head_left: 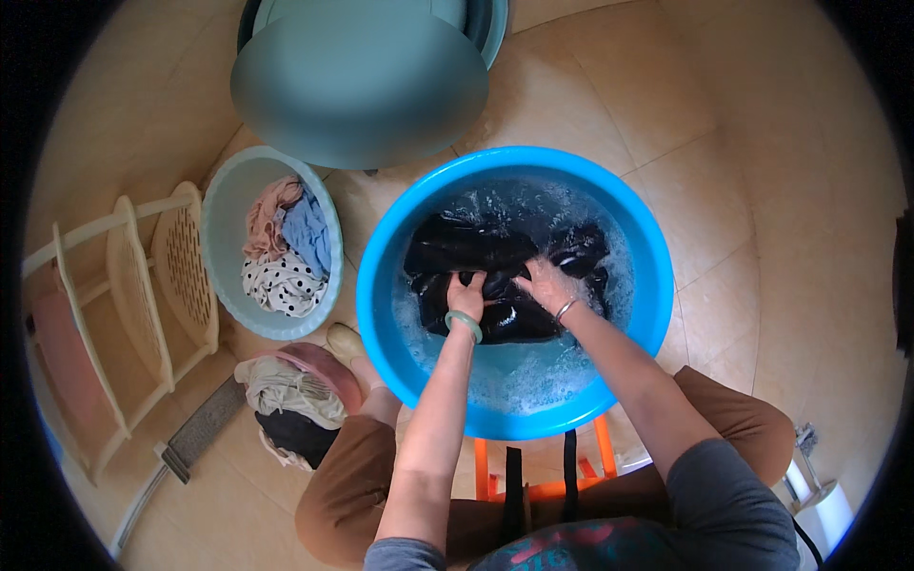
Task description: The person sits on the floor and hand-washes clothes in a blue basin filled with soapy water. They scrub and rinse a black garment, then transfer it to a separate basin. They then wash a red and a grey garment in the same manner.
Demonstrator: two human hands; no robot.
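Head view: the left forearm (433, 428) rises almost straight from the lower edge into a blue basin (659, 285), while the right forearm (628, 376) slants inward from the lower right. The left hand (465, 297), just beyond a green bangle (466, 321), rests on dark wet cloth (471, 246), fingers slightly parted, their tips lost in the folds. The right hand (550, 284), above a silvery bracelet (566, 309), is half open against the same cloth, thumb apart from the fingers. Whether either hand grips it, I cannot tell. The cloth lies mid-basin, partly under sudsy water (533, 381). Coloured lettering, steeply angled and cut off, crosses the dark shirt (609, 544).
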